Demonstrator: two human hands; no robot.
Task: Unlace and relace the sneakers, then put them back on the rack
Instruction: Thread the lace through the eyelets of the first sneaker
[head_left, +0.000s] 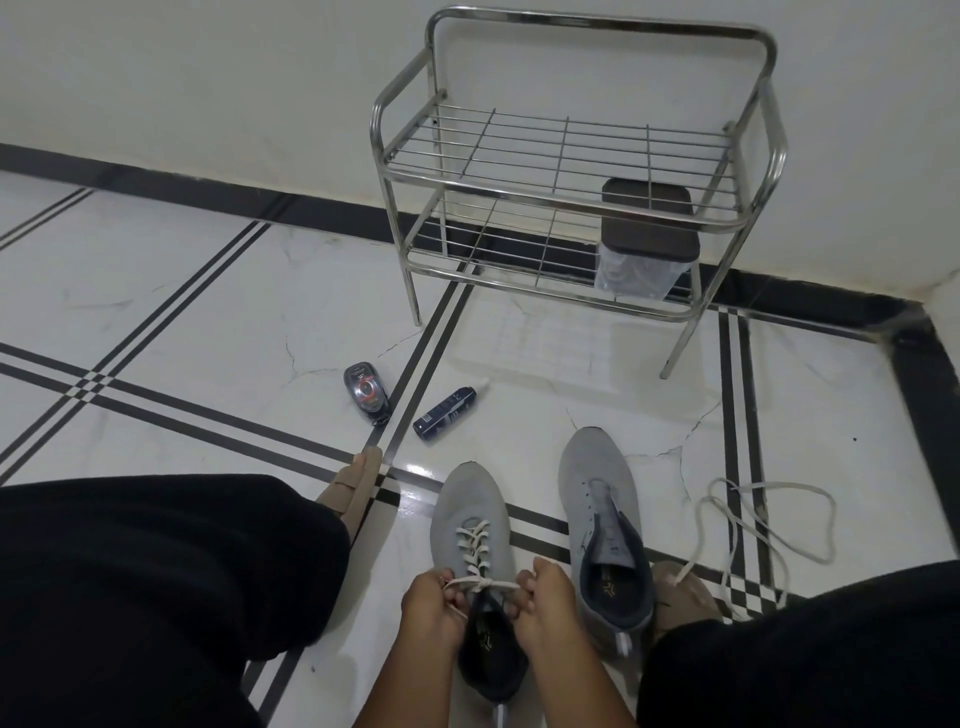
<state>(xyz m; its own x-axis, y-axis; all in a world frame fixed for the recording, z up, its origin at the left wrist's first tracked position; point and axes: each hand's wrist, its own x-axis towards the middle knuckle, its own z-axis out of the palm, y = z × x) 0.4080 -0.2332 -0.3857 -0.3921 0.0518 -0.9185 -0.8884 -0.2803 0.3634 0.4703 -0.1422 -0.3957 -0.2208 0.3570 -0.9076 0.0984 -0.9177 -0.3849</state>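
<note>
Hands (485, 597) pinching laced sneaker's lace (480, 583), unlaced sneaker (602, 525) just beside

Both sneakers are grey with dark navy linings: the laced sneaker (470, 525) carries an off-white lace (475, 540), and a matching loose lace (769, 525) lies beside the unlaced sneaker (602, 514). The floor (208, 322) is glossy white, veined like marble, crossed by black double stripes. The rack (571, 150) is shiny silver metal
</note>
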